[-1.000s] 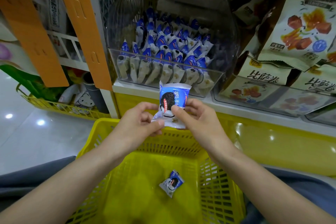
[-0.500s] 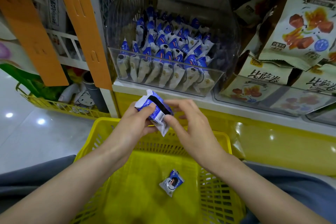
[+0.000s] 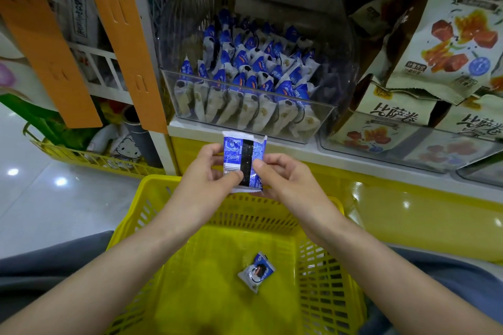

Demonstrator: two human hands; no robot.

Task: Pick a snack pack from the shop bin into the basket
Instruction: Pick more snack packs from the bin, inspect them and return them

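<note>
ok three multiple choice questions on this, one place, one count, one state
1. Where is the held snack pack? A in the bin; B above the basket; C on the floor.
2. How many packs lie in the basket? A none; B one; C three.
3. What grips the held pack? A both hands; B the left hand alone; C nothing.
1 B, it hangs over the yellow rim; 2 B, one loose pack lies inside; 3 A, left hand and right hand pinch it.
</note>
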